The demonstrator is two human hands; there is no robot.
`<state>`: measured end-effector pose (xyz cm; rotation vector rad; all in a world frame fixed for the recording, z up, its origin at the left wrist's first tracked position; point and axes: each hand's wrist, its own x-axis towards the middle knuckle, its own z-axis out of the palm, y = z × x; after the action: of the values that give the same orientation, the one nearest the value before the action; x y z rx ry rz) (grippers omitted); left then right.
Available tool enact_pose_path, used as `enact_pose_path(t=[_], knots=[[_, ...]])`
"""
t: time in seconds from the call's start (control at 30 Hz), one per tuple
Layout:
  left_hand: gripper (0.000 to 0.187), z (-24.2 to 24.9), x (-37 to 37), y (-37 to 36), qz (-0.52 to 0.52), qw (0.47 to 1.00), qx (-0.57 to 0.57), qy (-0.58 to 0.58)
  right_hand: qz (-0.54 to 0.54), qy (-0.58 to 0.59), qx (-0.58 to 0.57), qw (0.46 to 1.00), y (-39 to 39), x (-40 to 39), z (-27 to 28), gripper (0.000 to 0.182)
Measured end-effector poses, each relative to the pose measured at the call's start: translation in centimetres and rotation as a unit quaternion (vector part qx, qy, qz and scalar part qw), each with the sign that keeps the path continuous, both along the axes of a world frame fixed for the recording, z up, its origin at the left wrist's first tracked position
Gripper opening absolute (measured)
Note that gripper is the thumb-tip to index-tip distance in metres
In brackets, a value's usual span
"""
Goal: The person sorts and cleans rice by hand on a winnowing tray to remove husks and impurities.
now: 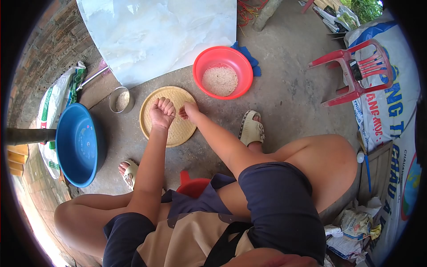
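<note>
Over a round woven tray (178,135) on the ground, both of my hands are held close together but apart. My left hand (163,112) is closed, palm side up, its fingers curled in; what it holds, if anything, is hidden. My right hand (189,111) is at the tray's right side with its fingers bent downward, and their tips are too small to make out. Some pale grains lie on the tray. Behind it to the right, a red basin (245,73) holds whitish grains (220,81). A metal bowl (113,106) with grains stands to the left.
A blue basin (76,144) stands at the left beside a white and green sack (46,107). A pale sheet (164,35) lies behind. At the right are a red plastic chair (342,58) and printed sacks (378,107). Something red (193,188) is between my legs.
</note>
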<state>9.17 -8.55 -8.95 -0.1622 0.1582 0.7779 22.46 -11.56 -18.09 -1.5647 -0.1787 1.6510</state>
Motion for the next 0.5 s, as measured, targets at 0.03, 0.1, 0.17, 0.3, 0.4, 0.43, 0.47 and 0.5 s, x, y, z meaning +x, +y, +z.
enact_pose_path(t=[0.03,0.1,0.17,0.3,0.4,0.43,0.47,0.5], knots=[[0.033,-0.2,0.1,0.1,0.002,1.0,-0.011,0.011,-0.001,0.0,0.0,1.0,0.0,0.0,0.0,0.041],[0.035,-0.5,0.3,0.1,0.012,0.999,-0.017,0.04,0.001,-0.001,0.004,1.0,-0.1,0.1,0.2,0.038],[0.036,-0.9,0.4,0.1,0.021,0.997,-0.022,0.068,0.0,-0.003,0.004,1.0,-0.2,0.0,0.4,0.038],[0.036,-1.5,0.6,0.1,0.039,0.988,-0.033,0.143,-0.002,-0.005,0.009,1.0,-0.3,0.0,0.7,0.037],[0.028,-1.9,0.9,0.3,0.034,0.983,-0.046,0.175,-0.013,-0.01,0.001,1.0,0.0,-0.1,0.7,0.036],[0.024,-1.9,1.0,0.5,0.031,0.977,-0.049,0.204,-0.016,-0.01,0.002,1.0,0.1,-0.2,0.8,0.036],[0.024,-2.0,1.0,0.6,0.029,0.977,-0.048,0.204,-0.046,-0.011,0.008,0.999,0.3,-0.4,0.9,0.036],[0.017,-2.3,1.0,0.6,0.029,0.976,-0.047,0.212,-0.076,-0.012,0.013,0.997,0.4,-0.6,1.4,0.036]])
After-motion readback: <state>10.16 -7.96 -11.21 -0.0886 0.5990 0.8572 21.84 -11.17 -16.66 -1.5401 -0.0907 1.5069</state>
